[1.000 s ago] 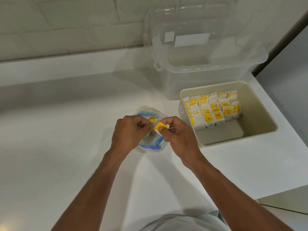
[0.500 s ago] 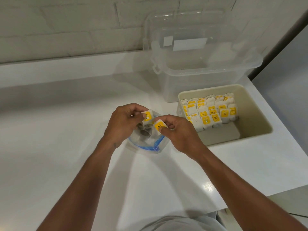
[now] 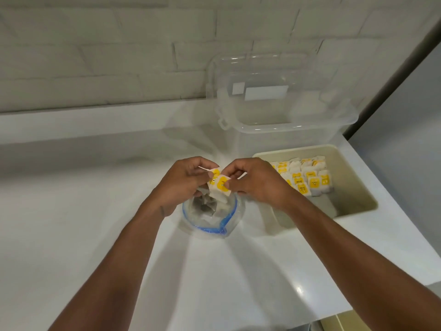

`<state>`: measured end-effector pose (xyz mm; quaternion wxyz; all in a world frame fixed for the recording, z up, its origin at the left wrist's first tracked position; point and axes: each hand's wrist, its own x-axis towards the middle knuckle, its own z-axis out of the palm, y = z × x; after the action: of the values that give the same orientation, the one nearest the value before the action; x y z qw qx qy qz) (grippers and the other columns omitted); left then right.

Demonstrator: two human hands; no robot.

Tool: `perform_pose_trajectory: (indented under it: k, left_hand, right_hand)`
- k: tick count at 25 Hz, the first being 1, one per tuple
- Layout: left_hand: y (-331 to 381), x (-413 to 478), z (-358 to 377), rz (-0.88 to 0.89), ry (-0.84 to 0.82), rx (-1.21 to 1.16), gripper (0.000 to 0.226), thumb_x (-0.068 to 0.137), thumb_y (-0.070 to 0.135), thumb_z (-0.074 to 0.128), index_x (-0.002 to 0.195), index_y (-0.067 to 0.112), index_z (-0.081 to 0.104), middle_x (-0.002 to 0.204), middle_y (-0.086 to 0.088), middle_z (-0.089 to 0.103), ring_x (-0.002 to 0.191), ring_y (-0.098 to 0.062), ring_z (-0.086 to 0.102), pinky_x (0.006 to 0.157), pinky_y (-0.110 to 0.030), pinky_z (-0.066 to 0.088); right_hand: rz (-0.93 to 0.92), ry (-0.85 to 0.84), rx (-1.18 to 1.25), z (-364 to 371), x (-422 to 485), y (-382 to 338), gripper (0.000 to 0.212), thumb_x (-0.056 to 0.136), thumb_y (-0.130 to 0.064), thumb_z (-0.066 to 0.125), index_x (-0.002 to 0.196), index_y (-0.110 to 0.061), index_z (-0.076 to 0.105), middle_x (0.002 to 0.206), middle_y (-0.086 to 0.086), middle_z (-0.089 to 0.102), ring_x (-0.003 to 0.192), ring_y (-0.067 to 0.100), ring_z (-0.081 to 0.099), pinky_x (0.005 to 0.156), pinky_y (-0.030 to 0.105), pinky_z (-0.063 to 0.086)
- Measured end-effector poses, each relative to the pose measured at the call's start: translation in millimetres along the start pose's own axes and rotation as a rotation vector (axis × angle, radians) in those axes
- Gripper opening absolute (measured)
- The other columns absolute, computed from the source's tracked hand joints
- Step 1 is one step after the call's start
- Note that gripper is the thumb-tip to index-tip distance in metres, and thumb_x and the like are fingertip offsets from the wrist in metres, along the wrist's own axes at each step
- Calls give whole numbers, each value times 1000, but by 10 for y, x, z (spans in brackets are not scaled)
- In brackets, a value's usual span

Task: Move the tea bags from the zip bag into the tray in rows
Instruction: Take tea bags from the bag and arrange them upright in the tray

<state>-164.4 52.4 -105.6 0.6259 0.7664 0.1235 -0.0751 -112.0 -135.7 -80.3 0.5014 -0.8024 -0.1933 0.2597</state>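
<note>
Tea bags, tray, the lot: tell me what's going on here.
A person is moving tea bags from the zip bag to the tray. The left hand pinches one tea bag and the right hand pinches a second tea bag, both above the open zip bag on the counter. More lie inside it. The tray holds rows at its far end; its near end is bare.

Counter [image 3: 71, 235]: white, smooth, glossy, with glare spots. Zip bag [image 3: 230, 222]: thin clear plastic, crinkled, blue strip at the mouth. Tea bags [image 3: 299, 180]: matt white paper, yellow printed tags. Tray [image 3: 353, 182]: beige plastic, matt. Storage box [image 3: 274, 132]: clear shiny plastic. Wall [image 3: 95, 56]: painted brick, matt, rough.
</note>
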Motion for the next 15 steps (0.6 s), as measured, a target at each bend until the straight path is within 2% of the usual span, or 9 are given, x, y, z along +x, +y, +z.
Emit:
perform_pose_trajectory:
  k: [1, 5, 9, 13, 15]
  left_hand:
    - [55, -10, -17, 10, -13, -11, 14, 96, 15, 63, 105, 21, 71, 88, 0, 77, 76, -13, 70, 65, -22, 52]
    - [253, -16, -109, 38, -3, 33, 11, 93, 21, 67, 103, 23, 72, 90, -1, 77, 84, -18, 72, 73, -29, 51]
    - [467, -7, -107, 47, -94, 88, 9, 93, 20, 67, 100, 18, 72, 92, -5, 77, 81, -12, 72, 72, -28, 49]
    - [613, 33, -41, 48, -123, 168, 6, 90, 18, 69, 96, 20, 70, 91, -3, 77, 88, -18, 73, 70, -27, 50]
    - [666, 42, 16, 54, -173, 142, 6, 91, 16, 68, 95, 20, 70, 90, -5, 77, 84, -17, 72, 70, -27, 49]
  right_hand:
    - [1, 15, -8, -28, 9, -17, 15, 82, -9, 77, 96, -15, 74, 78, -1, 66, 67, 9, 62, 66, 25, 55]
    - [-1, -136, 97, -182, -77, -162, 15, 85, -12, 74, 99, -16, 74, 81, -3, 69, 76, 7, 63, 64, 16, 49]
    - [5, -26, 28, -312, -80, -263, 13, 84, -12, 76, 96, -16, 74, 78, -1, 70, 69, 8, 63, 65, 23, 48]
    - [-6, -51, 73, -480, -191, -324, 14, 85, -12, 75, 97, -18, 74, 82, -2, 71, 74, 10, 67, 75, 29, 55]
    - [-18, 67, -23, -530, -216, -296, 14, 83, -9, 75, 95, -16, 74, 79, 1, 69, 70, 12, 66, 77, 36, 57]
